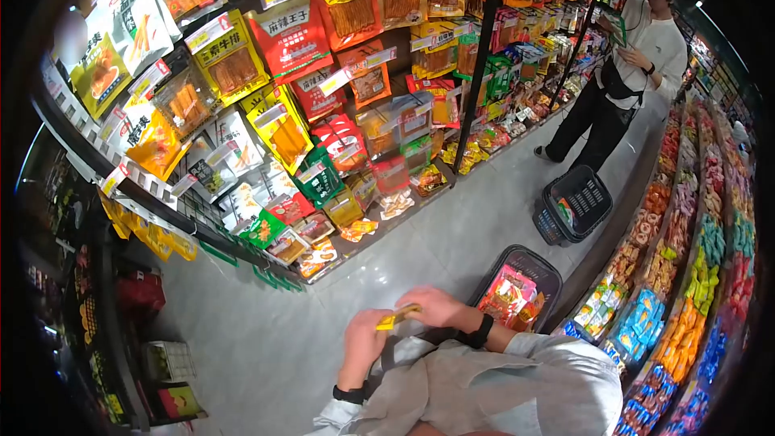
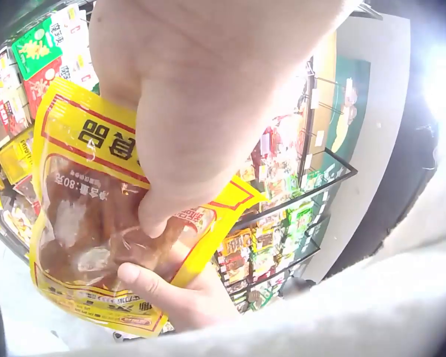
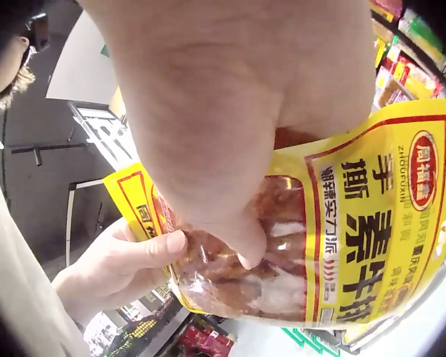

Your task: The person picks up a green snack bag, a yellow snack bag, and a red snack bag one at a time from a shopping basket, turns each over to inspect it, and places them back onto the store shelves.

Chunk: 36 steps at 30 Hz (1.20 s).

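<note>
Yellow pack (image 3: pixel 320 230) is held up in front of the body, above the floor, with both bare hands on it at once. One end is pinched by the left hand (image 1: pixel 367 337), thumb laid over the printed face. The pack is pinched by the right hand (image 1: pixel 436 307) too, with a digit pressed on the clear part in the right wrist view. Neither hand is spread; no hand is left free.

Key relation: pack is set between the hands, touched by both, so neither can be called nearer. It is seen almost edge-on in the head view, where its visible strip is angled slightly up toward the right hand; long axis seems to be run hand to hand, though it is foreshortened. Any turn of the pack is judged to hinge on that line, since it is pinned from two sides.

Basket (image 1: pixel 555 274) is placed on the floor off to the right, nearer the right hand, well apart from the pack. Rack (image 1: pixel 479 73) is stood ahead, hung with similar packs, touched by neither hand
</note>
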Tool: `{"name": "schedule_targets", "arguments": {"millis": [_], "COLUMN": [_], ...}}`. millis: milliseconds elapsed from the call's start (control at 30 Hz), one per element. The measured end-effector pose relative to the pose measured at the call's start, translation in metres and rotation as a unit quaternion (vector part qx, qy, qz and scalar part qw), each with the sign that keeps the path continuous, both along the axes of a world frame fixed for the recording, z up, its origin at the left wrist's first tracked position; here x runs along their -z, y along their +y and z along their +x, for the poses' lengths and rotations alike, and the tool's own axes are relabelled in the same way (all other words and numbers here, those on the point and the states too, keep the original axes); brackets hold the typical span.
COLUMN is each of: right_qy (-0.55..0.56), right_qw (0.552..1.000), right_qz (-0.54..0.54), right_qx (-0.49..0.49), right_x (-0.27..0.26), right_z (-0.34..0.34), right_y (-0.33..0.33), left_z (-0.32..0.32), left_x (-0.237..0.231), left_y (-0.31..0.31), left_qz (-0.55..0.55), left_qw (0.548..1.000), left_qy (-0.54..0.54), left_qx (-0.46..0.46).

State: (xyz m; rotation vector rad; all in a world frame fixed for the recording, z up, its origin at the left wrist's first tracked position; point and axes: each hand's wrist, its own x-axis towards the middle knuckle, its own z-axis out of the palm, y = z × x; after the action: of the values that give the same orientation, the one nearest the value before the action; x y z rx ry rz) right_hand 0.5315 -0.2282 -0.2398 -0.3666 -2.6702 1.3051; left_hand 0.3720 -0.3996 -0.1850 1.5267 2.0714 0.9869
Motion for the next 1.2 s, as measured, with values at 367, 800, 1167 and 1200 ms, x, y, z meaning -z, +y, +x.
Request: {"name": "schedule_targets", "arguments": {"millis": [367, 800, 1167, 1200], "right_qy": [0.005, 0.03, 0.003, 0.004], "right_qw": [0.955, 0.825, 0.897, 0.903], "right_qz": [-0.193, -0.564, -0.439, -0.427], "right_qx": [0.226, 0.016, 0.05, 0.054], "right_x": [0.032, -0.004, -0.034, -0.034], "right_z": [0.061, 0.041, 0.047, 0.046], "right_y": [0.102, 0.044, 0.029, 0.023], "left_z": [0.057, 0.071, 0.053, 0.045], "left_x": [0.006, -0.002, -0.003, -0.004], "left_y": [0.014, 0.03, 0.009, 0.002], "left_qz": [0.147, 0.107, 0.153, 0.15], "left_qw": [0.863, 0.823, 0.845, 0.848], "left_qy": [-0.323, -0.474, -0.454, -0.457], "left_qx": [-0.36, -0.295, -0.238, -0.224]}}
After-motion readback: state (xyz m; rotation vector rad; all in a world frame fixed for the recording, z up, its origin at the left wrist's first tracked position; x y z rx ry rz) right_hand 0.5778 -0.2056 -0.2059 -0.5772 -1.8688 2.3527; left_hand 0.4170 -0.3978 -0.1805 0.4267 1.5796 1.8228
